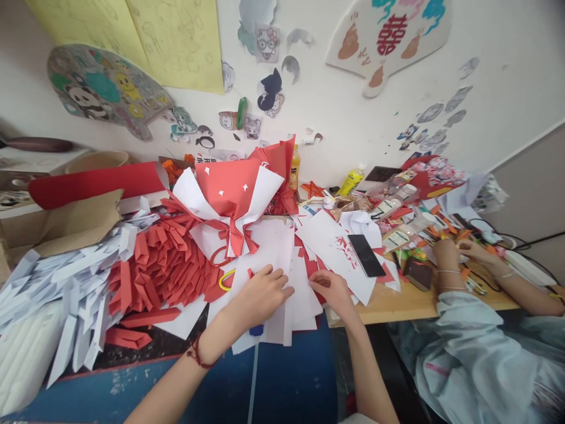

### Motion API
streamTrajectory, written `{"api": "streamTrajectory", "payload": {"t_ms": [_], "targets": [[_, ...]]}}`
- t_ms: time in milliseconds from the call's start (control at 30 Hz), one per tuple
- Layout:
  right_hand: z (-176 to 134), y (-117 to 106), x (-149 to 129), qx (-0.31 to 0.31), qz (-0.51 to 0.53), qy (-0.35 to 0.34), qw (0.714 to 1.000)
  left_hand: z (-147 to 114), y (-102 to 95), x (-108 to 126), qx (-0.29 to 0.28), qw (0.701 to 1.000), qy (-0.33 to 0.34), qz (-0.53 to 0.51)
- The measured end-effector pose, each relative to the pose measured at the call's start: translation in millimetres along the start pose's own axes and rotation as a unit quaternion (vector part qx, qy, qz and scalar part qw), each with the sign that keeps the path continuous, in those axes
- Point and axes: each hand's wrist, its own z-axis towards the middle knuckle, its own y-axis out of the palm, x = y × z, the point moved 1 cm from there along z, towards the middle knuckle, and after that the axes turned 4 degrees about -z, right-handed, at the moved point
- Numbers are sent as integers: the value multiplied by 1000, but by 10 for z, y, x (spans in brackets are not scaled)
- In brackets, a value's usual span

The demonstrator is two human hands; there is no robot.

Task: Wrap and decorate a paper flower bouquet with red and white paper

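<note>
I have the left hand [269, 288] lying over the stacked white sheets [271, 244], palm down, its fingers loosely curled and partly spread. I cannot tell whether they grip the paper or merely rest on it. Just beside, across a short gap, the right hand [332, 290] has thumb and forefinger drawn close together at the sheets' right side; whether anything is pinched there I cannot make out. The sheets lie beneath the left fingers and stretch toward the right fingertips.

Near the left knuckles, on their left, I see a yellow loop handle [226, 281], and farther left a heap of folded red paper pieces [165, 265], with folded white paper pieces [90, 282] past it. Beyond the left fingers stands a red-and-white paper wrap [232, 191]. A dark phone [366, 255] lies beyond the right fingers, over to their right. Well apart on that side, a co-worker's hands [477, 251] are among small items on the wooden table [388, 306].
</note>
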Motion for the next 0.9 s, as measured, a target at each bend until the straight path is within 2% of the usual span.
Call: {"api": "streamTrajectory", "payload": {"t_ms": [133,233,367,433,500,600,700,900], "targets": [[-155,-33,-96,12,108,5,994,-14,-23,18,4,1000,-4,6],[-476,54,-185,38,170,10,985,-21,-15,41,9,1000,-6,11],[-978,397,-232,117,220,34,968,-23,13,88,14,1000,-7,12],[-1163,598,-230,167,233,37,957,-17,22,107,11,1000,-7,9],[-1283,760,-237,185,237,24,954,-7,25,118,8,1000,-7,5],[-1362,887,-277,140,182,-22,973,8,16,121,9,1000,-6,2],[-1366,900,-334,79,96,-82,989,6,3,114,3,1000,-6,5],[-1329,867,-432,60,-20,-128,990,-50,-4,87,4,1000,-27,5]]}}
